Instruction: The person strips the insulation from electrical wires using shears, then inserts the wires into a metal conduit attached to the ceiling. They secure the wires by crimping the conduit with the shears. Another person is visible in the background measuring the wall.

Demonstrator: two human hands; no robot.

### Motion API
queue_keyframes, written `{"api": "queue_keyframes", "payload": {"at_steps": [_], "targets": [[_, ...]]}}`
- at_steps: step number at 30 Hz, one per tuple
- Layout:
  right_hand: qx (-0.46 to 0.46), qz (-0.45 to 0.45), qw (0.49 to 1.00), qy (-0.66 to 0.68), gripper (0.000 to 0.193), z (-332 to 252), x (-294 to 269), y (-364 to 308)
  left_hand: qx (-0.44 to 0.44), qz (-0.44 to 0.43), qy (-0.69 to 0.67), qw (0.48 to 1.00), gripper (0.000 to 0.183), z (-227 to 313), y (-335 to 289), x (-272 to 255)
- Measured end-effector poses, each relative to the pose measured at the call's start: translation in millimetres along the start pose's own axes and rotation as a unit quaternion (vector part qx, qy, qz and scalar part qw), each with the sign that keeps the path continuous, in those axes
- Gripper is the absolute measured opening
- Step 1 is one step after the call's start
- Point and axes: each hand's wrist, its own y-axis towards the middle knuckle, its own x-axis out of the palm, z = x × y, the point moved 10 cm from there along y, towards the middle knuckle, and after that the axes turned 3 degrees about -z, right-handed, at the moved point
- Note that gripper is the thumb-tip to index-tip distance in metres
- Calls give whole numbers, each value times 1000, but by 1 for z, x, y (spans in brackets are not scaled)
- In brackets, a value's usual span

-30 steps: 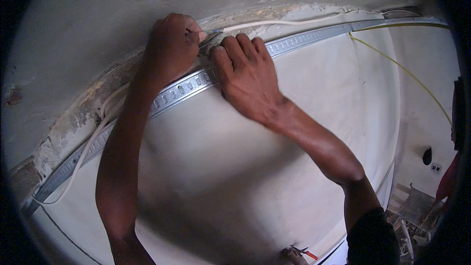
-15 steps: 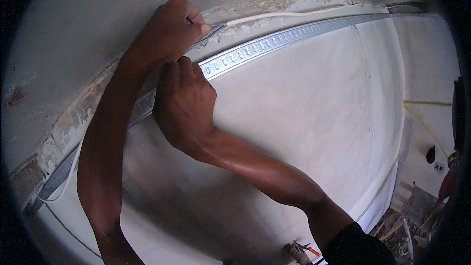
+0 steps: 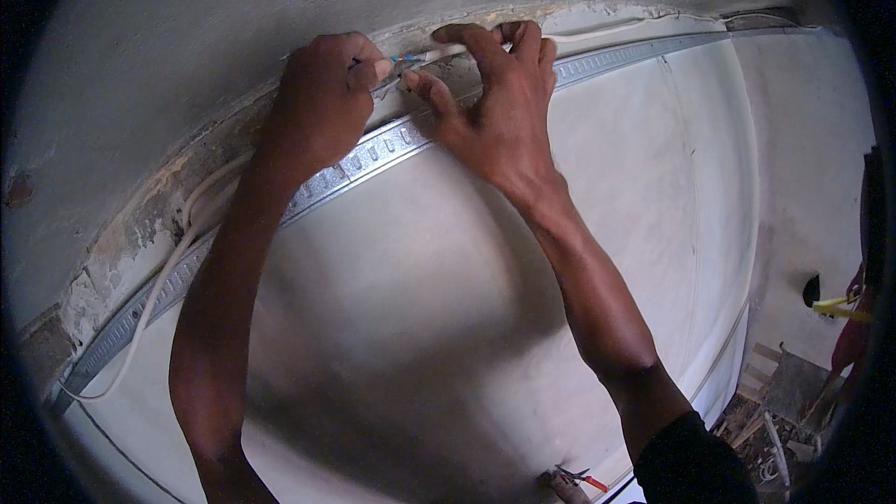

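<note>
The left hand [image 3: 322, 98] was closed in a fist up where the wall met the ceiling, gripping something small whose tip poked out between finger and thumb; what it was I could not tell. Just at its three o'clock, the right hand [image 3: 499, 98] was spread wide, thumb and forefinger pinching a thin white cable [image 3: 434, 54] with a bluish bit near its end, the other fingers resting against the rough plaster. The cable end sat between the two hands, right along the crumbly seam.

Directly at the six o'clock side of both hands ran a ribbed metal track [image 3: 373, 151], fixed along the top of the pale wall panel [image 3: 448, 317]. It carried on toward eight o'clock, where a loop of white cable [image 3: 163, 280] hung beside it, and toward two o'clock into the corner. Above it all was the grey concrete ceiling [image 3: 233, 0].

Down at five o'clock, red-handled pliers [image 3: 579, 479] lay low, well apart from the hands. Far off at three o'clock, something yellow [image 3: 831, 305] showed near a dark hole in the wall.
</note>
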Motion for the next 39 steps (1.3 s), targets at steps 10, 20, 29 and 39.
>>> {"api": "queue_keyframes", "payload": {"at_steps": [10,20,29,39], "targets": [[-45,-119,990,-57,26,2,26,23,58,55,38,996,37,16,-9,-1],[-93,-96,980,-146,26,-4,44,27,-13,75,37,996,30,8,-12,-6],[-145,-189,971,-33,20,9,29,26,0,-5,24,1000,25,14,-13,4],[-120,-210,970,14,20,10,30,26,123,97,209,965,12,53,-37,6]]}}
